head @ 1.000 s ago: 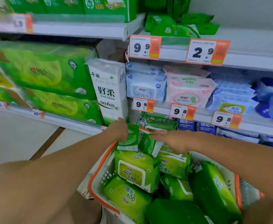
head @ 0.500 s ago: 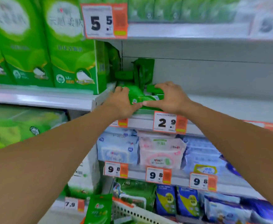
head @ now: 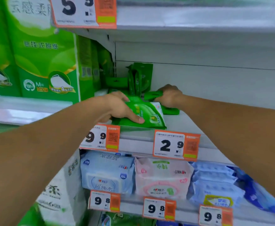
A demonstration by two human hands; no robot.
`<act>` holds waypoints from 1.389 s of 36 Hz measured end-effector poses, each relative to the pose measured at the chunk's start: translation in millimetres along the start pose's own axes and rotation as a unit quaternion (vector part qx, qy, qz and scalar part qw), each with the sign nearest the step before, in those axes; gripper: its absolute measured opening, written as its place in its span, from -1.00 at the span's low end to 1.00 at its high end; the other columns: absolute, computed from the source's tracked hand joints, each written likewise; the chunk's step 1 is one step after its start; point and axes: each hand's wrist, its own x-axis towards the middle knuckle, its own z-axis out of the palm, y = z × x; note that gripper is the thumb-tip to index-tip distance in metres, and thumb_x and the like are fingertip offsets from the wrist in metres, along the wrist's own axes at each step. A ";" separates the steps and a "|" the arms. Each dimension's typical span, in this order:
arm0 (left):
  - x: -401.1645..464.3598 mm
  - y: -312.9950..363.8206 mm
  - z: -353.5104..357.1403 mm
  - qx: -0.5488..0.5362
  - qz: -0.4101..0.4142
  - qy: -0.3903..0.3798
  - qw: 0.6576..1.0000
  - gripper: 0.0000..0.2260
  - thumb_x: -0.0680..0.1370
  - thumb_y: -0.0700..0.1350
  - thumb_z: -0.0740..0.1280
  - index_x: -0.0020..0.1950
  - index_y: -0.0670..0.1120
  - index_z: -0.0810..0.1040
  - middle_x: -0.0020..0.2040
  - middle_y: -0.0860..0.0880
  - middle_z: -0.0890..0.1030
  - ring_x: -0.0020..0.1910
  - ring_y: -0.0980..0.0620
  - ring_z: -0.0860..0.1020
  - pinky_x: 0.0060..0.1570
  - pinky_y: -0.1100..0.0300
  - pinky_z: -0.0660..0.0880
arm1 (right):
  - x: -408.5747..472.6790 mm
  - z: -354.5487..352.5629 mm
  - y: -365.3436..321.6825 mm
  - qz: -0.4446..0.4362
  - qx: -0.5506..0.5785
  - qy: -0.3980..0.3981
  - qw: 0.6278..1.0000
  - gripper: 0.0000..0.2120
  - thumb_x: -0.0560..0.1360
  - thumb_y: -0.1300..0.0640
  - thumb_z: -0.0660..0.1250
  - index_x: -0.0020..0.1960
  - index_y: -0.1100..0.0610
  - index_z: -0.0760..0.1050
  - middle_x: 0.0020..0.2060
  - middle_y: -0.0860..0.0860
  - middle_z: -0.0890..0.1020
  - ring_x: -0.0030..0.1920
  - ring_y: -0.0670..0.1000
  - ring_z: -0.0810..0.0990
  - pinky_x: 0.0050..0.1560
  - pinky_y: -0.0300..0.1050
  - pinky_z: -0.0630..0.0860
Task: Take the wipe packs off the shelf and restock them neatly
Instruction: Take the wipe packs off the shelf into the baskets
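- Head view: a shop aisle of grey shelves [head: 198, 121] with orange price tags [head: 176, 145]; tall green tissue boxes [head: 35, 62] fill the upper left.
- A second ago both hands were down at a basket of green packs; now they are up at the middle shelf, so restocking is under way.
- The left hand [head: 118, 108] grips a flat green wipe pack [head: 143, 115] at the shelf's front edge, centre frame.
- The right hand [head: 169, 97] clutches small dark green packs [head: 151, 95] just behind.
- More packs [head: 140, 77] stand upright at the back.
- The basket is now out of frame.
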 end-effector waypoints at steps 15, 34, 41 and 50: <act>-112.8 -15.7 -41.6 -0.354 0.163 0.110 0.914 -0.72 0.38 -0.34 0.50 0.03 -0.09 0.63 -0.05 -0.08 0.73 -0.08 -0.09 0.71 -0.16 -0.03 0.67 | -180.8 -77.1 29.5 -0.060 0.591 0.075 0.801 -0.89 0.53 0.30 0.40 0.05 0.19 0.57 -0.33 0.04 0.60 -0.42 -0.06 0.45 -0.45 -0.27 0.42; -216.7 -77.0 11.1 -0.237 0.058 -0.134 0.960 -0.81 0.52 -0.33 0.38 0.05 -0.09 0.53 -0.04 0.01 0.70 -0.10 0.03 0.68 -0.21 0.12 0.64 | -311.8 -22.8 10.2 0.016 0.571 -0.192 0.798 -0.65 0.43 0.15 0.41 0.19 0.23 0.55 -0.23 0.08 0.55 -0.48 -0.15 0.37 -0.49 -0.33 0.39; -232.3 -99.4 100.3 -0.132 0.018 -0.184 0.974 -0.82 0.51 -0.32 0.43 0.03 -0.10 0.53 0.09 -0.14 0.63 -0.20 0.06 0.64 -0.38 0.25 0.57 | -337.0 16.3 27.1 0.061 0.348 -0.300 0.886 -0.82 0.51 0.16 0.45 0.04 0.24 0.58 -0.45 0.04 0.54 -0.52 -0.08 0.40 -0.48 -0.23 0.48; -228.7 -119.3 183.1 0.180 0.023 -0.251 0.951 -0.62 0.61 0.00 0.34 0.39 -0.10 0.46 0.34 -0.10 0.52 0.24 -0.10 0.53 0.17 0.15 0.45 | -365.1 78.3 21.8 0.098 0.080 -0.506 0.853 -0.60 0.59 0.06 0.36 0.16 0.42 0.43 -0.04 0.31 0.64 -0.29 0.12 0.73 -0.37 -0.15 0.61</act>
